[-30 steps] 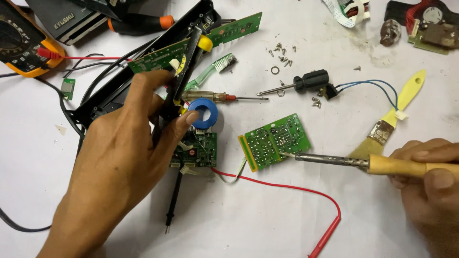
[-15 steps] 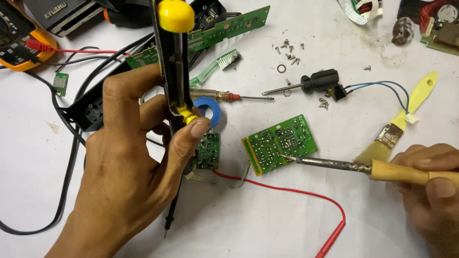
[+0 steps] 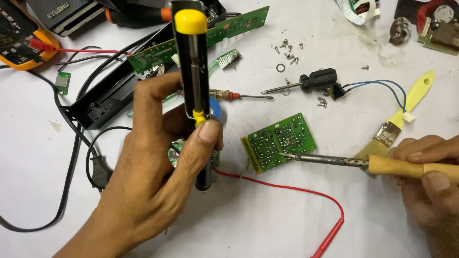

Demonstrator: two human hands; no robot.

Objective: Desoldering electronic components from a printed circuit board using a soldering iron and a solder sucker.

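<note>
The left hand [image 3: 153, 181] grips a desoldering pump [image 3: 193, 91] upright (hiding a blue tape roll [image 3: 216, 109]); the right hand [image 3: 425, 177] clasps a soldering iron [image 3: 344, 161] touching the green circuit board [image 3: 279, 142]; a paintbrush [image 3: 401, 119] lies just beside.

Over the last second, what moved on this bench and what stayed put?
The left hand raised the black desoldering pump with the yellow plunger knob from lying low to upright, thumb on its yellow button. The right hand kept the wooden-handled soldering iron tip on the small green circuit board.
</note>
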